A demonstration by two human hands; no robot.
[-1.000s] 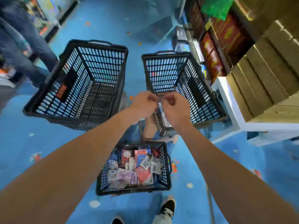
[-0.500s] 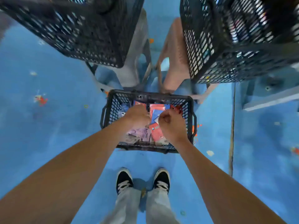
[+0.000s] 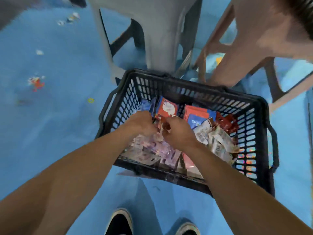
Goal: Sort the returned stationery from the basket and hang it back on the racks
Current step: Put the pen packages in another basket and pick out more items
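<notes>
Both hands are down inside the black plastic basket [image 3: 254, 106], close together over its left half. The left hand [image 3: 140, 123] is curled, knuckles up, its fingers bent down into the packets; the blur hides whether they pinch anything, so I cannot tell if it grips. The right hand [image 3: 179, 131] sits just at 3 o'clock from the left one, its fingers [image 3: 166, 123] curled in and closed around a small reddish item [image 3: 165, 126] held between the 2 hands. What that item is stays too blurred to name.

The stationery lies all around the hands. At 12 o'clock from them stands a red-and-white card packet [image 3: 166, 107], leaning against the basket's far wall. At 1 o'clock from the right hand lies a blue-and-orange packet [image 3: 198, 116], and past it, near the right wall, some dark red wrappers [image 3: 226, 122]. At 3 o'clock from the right hand is a heap of white printed packets [image 3: 218, 143]. Under both wrists, toward 6 o'clock, lie pale pink and lilac clear-wrapped packets [image 3: 152, 150], touching the basket's near wall.

The basket rests on a blue floor [image 3: 59, 124]. At 12 o'clock from it stands a grey plastic stool [image 3: 159, 31], and a tan plastic stool [image 3: 254, 39] at 1 o'clock. At 6 o'clock, the toes of 2 black-and-white shoes [image 3: 120, 221] show.
</notes>
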